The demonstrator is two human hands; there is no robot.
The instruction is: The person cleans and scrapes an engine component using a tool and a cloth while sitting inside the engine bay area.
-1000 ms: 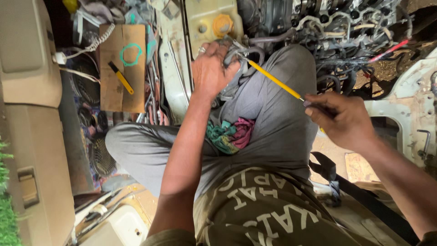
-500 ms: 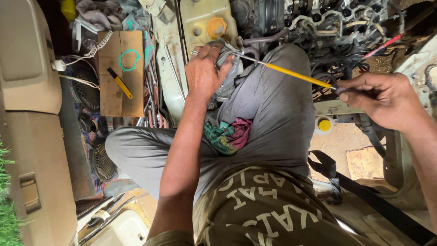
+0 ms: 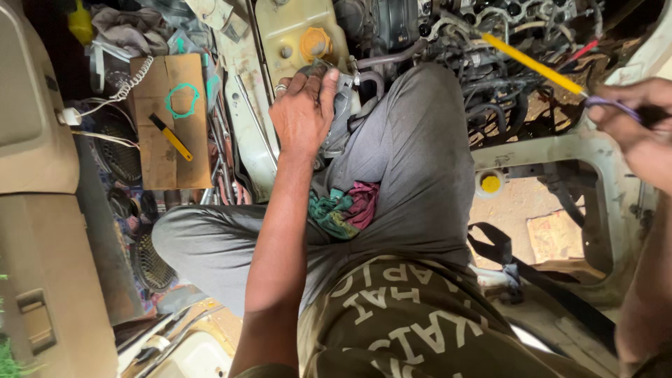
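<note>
L hand [image 3: 304, 115] lies on a grey metal engine part [image 3: 344, 112] resting on the knee, fingers curled over its top edge, just below the yellow reservoir cap [image 3: 315, 43]. R hand [image 3: 633, 129], at the frame's right edge, has fingers clamped on a yellow-shafted dipstick [image 3: 535, 64] angled up-left over the engine bay [image 3: 483, 42]. Open gap w/ bare ground below the white crossmember [image 3: 560, 150].

I'm in a vehicle repair workshop: an open engine bay [image 3: 490, 63] of hoses beyond my fingers, a coolant tank [image 3: 294, 35] just above them, tools on cardboard [image 3: 168, 133] alongside.
</note>
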